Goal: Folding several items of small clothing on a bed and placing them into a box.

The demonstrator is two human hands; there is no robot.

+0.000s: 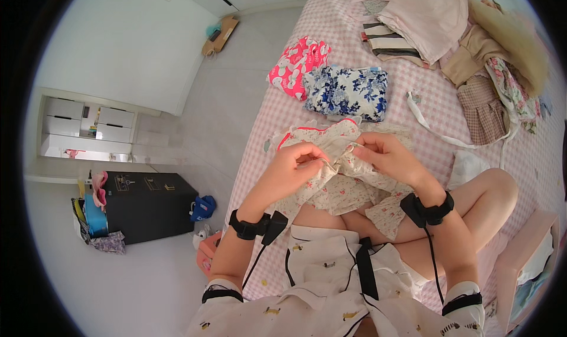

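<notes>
A cream floral garment [341,191] with red piping lies bunched over my crossed legs on the bed. My left hand [303,164] pinches one gathered edge of it between thumb and fingers. Opposite, my right hand [376,153] pinches another part of the same cloth, a short gap away. Just beyond the garment lie a folded blue-and-white floral cloth [347,91] and a folded pink cloth with white rabbit-like figures [294,67]. Both wrists wear black straps with small boxes and cables.
More clothes lie at the upper right of the bed: a pale pink garment [427,18], a checked pleated piece [483,109] and a white strap [421,118]. A pink open box [509,266] holding cloth is at lower right. Left of the bed stands a black cabinet [150,208].
</notes>
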